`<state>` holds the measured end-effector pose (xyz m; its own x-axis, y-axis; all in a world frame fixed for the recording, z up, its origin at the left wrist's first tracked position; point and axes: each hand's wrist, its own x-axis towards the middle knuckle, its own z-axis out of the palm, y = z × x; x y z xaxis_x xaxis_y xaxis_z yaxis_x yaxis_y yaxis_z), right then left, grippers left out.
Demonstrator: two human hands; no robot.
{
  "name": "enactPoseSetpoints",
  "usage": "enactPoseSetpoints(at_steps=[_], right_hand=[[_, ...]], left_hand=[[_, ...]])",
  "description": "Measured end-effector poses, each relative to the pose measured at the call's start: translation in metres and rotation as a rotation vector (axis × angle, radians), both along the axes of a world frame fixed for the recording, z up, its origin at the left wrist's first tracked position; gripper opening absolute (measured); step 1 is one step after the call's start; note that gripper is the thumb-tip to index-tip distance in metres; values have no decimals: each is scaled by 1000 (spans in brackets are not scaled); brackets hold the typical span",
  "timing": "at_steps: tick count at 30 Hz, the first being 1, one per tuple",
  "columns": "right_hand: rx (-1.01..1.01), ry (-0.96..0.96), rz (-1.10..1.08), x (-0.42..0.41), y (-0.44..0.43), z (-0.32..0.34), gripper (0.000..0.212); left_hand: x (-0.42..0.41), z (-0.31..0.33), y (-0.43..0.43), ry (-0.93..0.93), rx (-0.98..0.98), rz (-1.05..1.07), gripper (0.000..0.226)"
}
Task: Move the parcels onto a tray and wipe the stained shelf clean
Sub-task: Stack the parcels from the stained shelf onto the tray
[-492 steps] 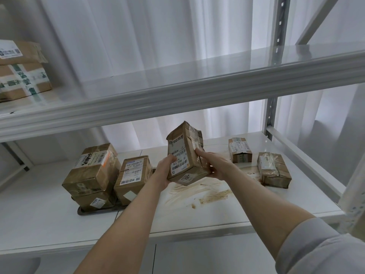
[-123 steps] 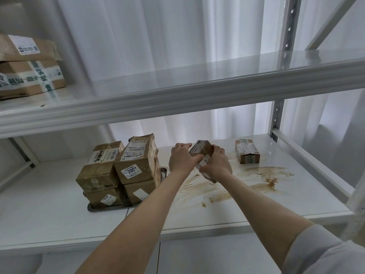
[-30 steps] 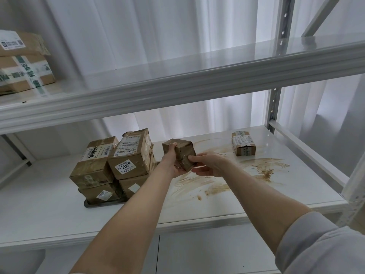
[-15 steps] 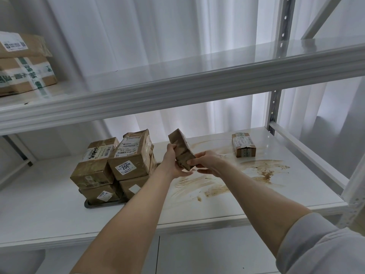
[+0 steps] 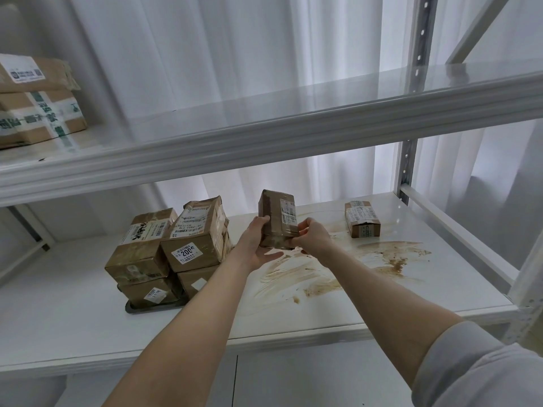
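Observation:
I hold a small brown parcel [image 5: 276, 217] upright above the white shelf [image 5: 73, 315], between both hands. My left hand [image 5: 255, 244] grips its left side and underside. My right hand [image 5: 312, 237] pinches its lower right corner. A dark tray [image 5: 152, 306] on the shelf to the left carries several stacked brown parcels [image 5: 194, 239]. One more small parcel [image 5: 362, 218] lies at the back right of the shelf. Brown stains [image 5: 393, 257] smear the shelf from under my hands out to the right.
The upper shelf [image 5: 264, 136] overhangs close above my hands, with two taped boxes [image 5: 35, 101] at its far left. A grey upright post [image 5: 410, 136] and a side rail [image 5: 458, 233] bound the right end. White curtains hang behind.
The parcel in my hands has been turned from tilted to standing upright and raised a little. The stack on the tray and the back-right parcel have not moved.

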<state>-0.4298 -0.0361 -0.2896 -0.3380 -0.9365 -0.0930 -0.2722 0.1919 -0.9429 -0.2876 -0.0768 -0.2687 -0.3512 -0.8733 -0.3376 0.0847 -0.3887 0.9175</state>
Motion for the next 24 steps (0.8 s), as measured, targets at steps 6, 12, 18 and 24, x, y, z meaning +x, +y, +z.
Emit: enactPoseSetpoints(at_steps=[6,12,18,24], right_hand=[[0,-39,73,-2,3,2,44],[6,-141,35,0,5,5,49],[-16,-448,5,10,1,17,36],[-5,-565,70,31,-9,26,43]], left_hand=[[8,-1,2,160,-33,-35,28],[16,1,-1,221,-48,0,34],[22,11,-2,145,-66,-2,16],[37,29,-4,132,-91,20,21]])
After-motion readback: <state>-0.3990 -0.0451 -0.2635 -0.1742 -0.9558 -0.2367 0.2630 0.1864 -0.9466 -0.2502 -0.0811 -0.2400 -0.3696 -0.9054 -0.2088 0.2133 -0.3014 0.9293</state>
